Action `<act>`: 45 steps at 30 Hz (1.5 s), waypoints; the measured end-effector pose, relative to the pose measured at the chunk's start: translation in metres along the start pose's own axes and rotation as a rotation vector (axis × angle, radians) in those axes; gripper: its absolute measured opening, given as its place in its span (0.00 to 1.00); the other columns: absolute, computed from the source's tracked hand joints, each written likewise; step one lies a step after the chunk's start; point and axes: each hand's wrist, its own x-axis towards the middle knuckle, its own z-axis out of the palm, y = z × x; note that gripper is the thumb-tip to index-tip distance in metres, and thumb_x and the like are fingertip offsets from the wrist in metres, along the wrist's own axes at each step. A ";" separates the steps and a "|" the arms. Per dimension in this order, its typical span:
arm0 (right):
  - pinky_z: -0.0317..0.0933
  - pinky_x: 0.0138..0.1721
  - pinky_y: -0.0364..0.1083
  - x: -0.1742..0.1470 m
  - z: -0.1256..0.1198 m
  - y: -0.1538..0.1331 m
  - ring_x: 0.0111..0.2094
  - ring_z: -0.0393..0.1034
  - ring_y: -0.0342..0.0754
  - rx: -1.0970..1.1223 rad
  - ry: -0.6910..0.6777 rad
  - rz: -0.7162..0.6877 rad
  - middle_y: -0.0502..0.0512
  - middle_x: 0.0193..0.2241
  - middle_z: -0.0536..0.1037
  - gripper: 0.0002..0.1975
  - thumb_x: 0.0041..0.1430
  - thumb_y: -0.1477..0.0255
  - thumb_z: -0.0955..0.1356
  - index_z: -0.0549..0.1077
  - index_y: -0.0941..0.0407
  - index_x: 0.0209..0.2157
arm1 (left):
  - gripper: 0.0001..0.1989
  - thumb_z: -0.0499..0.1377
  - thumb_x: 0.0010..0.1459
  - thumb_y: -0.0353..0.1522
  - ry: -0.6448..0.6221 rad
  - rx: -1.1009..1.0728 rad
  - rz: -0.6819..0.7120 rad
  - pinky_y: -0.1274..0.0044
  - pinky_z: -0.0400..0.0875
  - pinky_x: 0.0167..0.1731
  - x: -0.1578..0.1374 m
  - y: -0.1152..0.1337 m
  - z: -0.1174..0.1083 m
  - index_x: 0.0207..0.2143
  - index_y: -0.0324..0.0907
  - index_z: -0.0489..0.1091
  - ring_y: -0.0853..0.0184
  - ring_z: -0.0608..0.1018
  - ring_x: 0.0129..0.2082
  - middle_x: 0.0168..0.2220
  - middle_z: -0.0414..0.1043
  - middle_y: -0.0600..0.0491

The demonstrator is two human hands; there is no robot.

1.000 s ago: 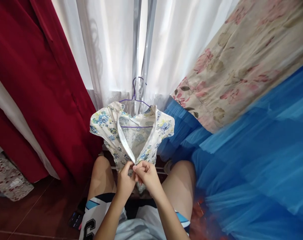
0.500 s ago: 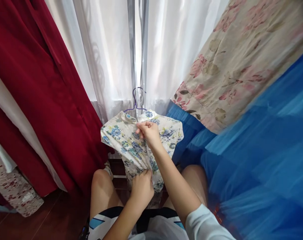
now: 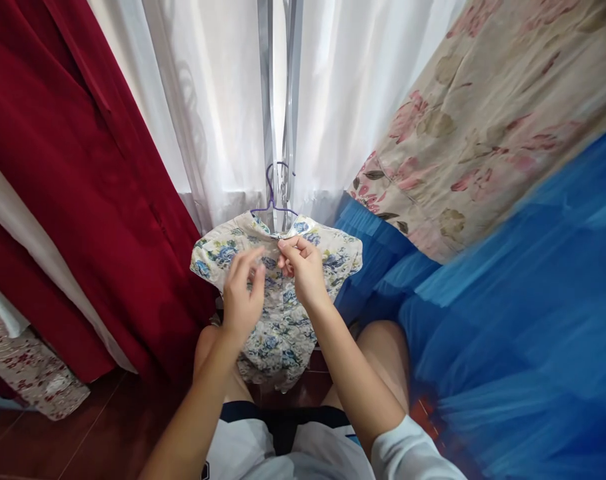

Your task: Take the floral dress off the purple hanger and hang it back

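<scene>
A white short-sleeved top (image 3: 277, 340) with blue and yellow-green flowers hangs in front of my knees on a purple hanger (image 3: 271, 195). At the middle of its neckline, my right hand (image 3: 305, 270) pinches the top's edge with thumb and forefinger; a small dark spot shows at the fingertips, too small to name. My left hand (image 3: 243, 290) is raised over the left half of the chest, its fingers apart and slightly blurred, with nothing seen in them. A lengthwise seam runs down the middle of the top below the right hand.
White curtains (image 3: 217, 100) with grey ribbons (image 3: 265, 80) hang behind the hanger. Dark red cloth (image 3: 107, 220) drapes at the left. On the right are a beige flowered cloth (image 3: 463, 147) and blue tulle (image 3: 507, 307). Dark red floor tiles (image 3: 97, 433) lie below.
My left hand has let go of the lower front of the top and risen to near the neckline, opening. The right hand remains at the neckline. The top now hangs flatter.
</scene>
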 end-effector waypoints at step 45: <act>0.41 0.19 0.41 -0.042 -0.055 0.052 0.14 0.48 0.37 -0.022 0.180 0.095 0.42 0.11 0.62 0.17 0.56 0.64 0.72 0.63 0.55 0.22 | 0.17 0.62 0.50 0.43 0.331 -0.228 -0.638 0.79 0.65 0.24 0.050 -0.179 -0.047 0.27 0.38 0.66 0.72 0.67 0.19 0.19 0.65 0.57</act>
